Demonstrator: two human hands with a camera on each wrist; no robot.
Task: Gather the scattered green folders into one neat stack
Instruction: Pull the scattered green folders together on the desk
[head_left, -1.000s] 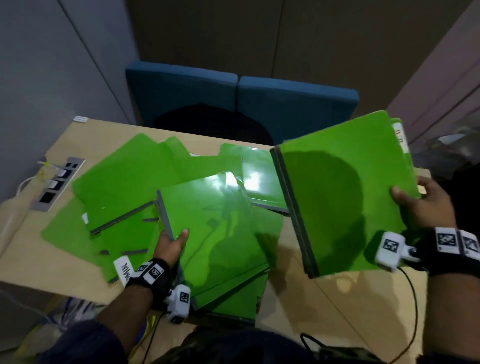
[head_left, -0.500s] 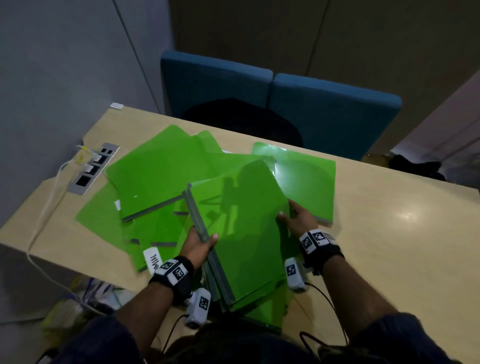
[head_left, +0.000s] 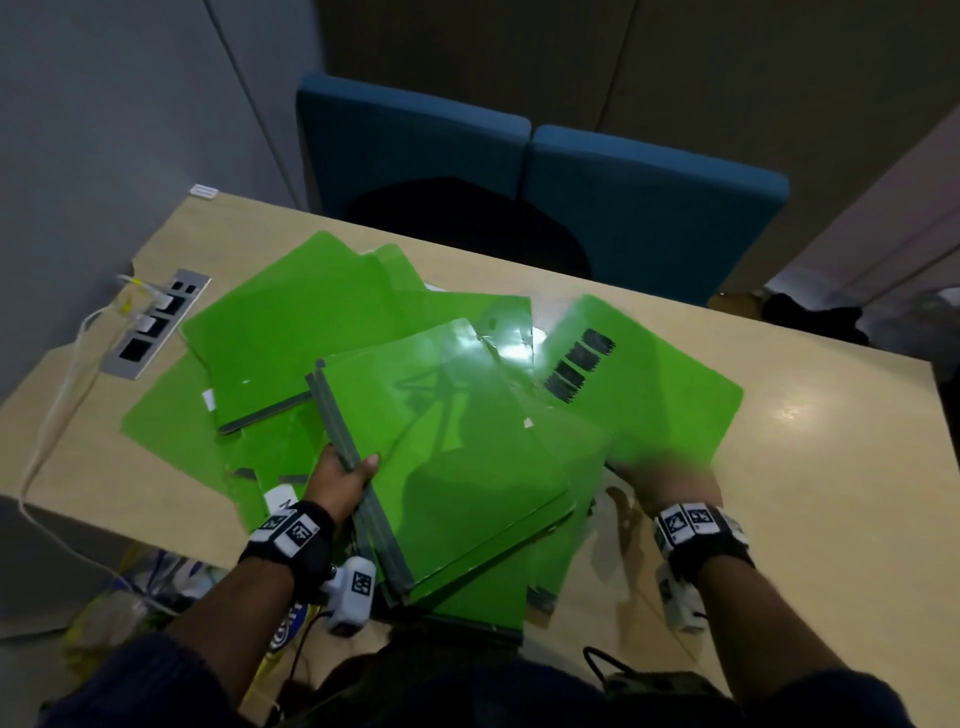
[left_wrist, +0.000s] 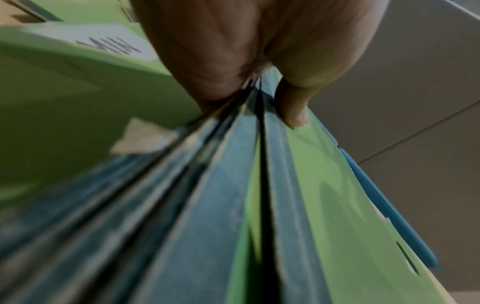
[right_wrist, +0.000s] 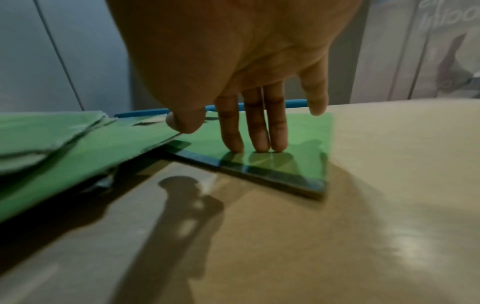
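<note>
my left hand (head_left: 340, 475) grips the spines of the gathered folders (head_left: 441, 467) at the table (head_left: 805, 519) edge; my right hand (right_wrist: 246, 61) presses flat fingers (right_wrist: 255, 131) on a stray folder (right_wrist: 298, 144). next i should slide it under my grip.

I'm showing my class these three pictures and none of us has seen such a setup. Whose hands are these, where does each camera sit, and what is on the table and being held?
There is no machine: a person works with bare hands, wearing a camera on the head and one on each wrist. The head view looks down on a wooden table strewn with overlapping green folders. The left wrist view looks along the left hand, which grips the grey spines of a bundle of folders, thumb on top. The right wrist view shows the right hand with straight fingers pressing on the corner of a flat folder. Behind the table stand blue seats; a socket panel sits at its left edge.
</note>
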